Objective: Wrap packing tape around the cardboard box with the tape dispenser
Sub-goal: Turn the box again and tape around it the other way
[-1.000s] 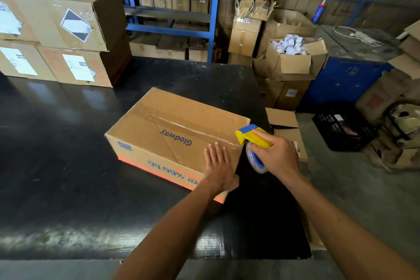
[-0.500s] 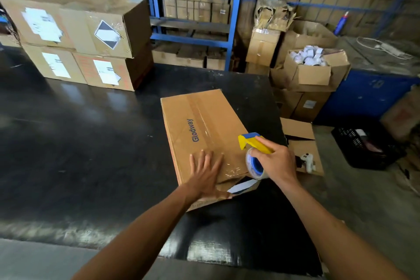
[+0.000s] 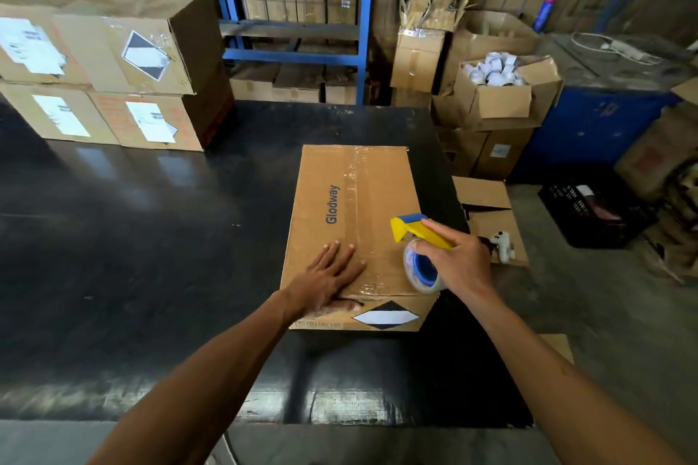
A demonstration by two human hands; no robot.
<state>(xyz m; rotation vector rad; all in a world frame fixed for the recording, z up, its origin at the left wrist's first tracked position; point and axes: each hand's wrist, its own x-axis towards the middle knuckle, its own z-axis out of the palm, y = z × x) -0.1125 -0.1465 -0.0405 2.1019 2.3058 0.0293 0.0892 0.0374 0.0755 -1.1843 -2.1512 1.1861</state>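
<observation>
A brown cardboard box [image 3: 377, 192] printed "Glodway" lies on the black table [image 3: 132, 238], its short end with a black-and-white diamond label facing me. Clear tape runs lengthwise along its top seam. My left hand [image 3: 328, 276] lies flat on the near left part of the top, fingers spread, thumb over the near edge. My right hand [image 3: 459, 260] grips a yellow and blue tape dispenser [image 3: 417, 238] with a clear roll, held at the box's near right corner. Tape from the roll touches the near top edge.
Stacked labelled cartons [image 3: 113, 64] stand at the table's far left. Blue shelving [image 3: 294, 11] rises behind. To the right, off the table, are an open carton of white rolls [image 3: 502, 87], a flat carton with a white tool [image 3: 502, 242], and a black crate [image 3: 589, 204].
The box has turned from lying slantwise to pointing straight away from me, its labelled end now toward me. Both hands stayed on it, the dispenser staying by the near right corner.
</observation>
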